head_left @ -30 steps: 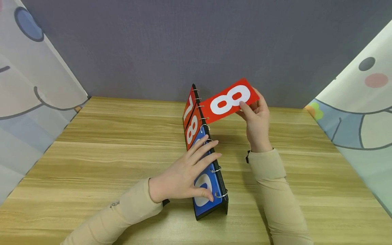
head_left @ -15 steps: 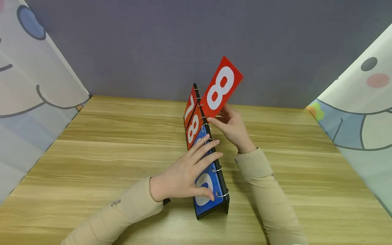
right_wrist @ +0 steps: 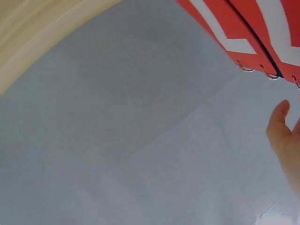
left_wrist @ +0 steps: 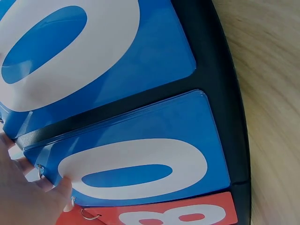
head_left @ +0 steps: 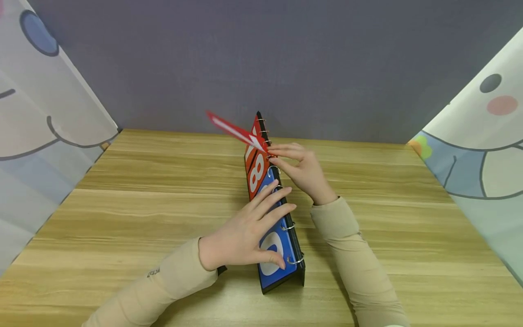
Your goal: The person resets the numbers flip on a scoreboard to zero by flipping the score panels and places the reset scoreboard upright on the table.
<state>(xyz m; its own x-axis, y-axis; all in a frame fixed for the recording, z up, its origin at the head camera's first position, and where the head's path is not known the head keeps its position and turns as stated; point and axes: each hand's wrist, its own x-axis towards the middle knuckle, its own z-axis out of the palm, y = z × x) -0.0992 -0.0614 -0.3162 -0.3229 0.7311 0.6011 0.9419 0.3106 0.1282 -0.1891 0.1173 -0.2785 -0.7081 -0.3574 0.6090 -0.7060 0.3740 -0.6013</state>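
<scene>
A black tent-shaped flip scoreboard (head_left: 303,274) stands on the table, its red and blue number cards hung on metal rings. My left hand (head_left: 249,227) rests spread across the blue cards, fingertips over the ringed top edge. In the left wrist view two blue 0 cards (left_wrist: 140,110) face the camera. A blurred red card (head_left: 230,128) tilts up to the left from the rings, nearly edge-on. My right hand (head_left: 304,170) has its fingers extended to that card's ringed end. Below the lifted card lies a red 8 card (head_left: 256,173); the red 7 card beside it is partly hidden.
The wood-grain table (head_left: 143,195) extends on both sides of the scoreboard. A grey panel (head_left: 261,59) rises along the back, and cartoon-printed panels (head_left: 470,172) flank the table left and right.
The red 8 card has swung from the right side of the rings, up and over to the left. My right hand moved left from its far end to the rings. The left hand stays put.
</scene>
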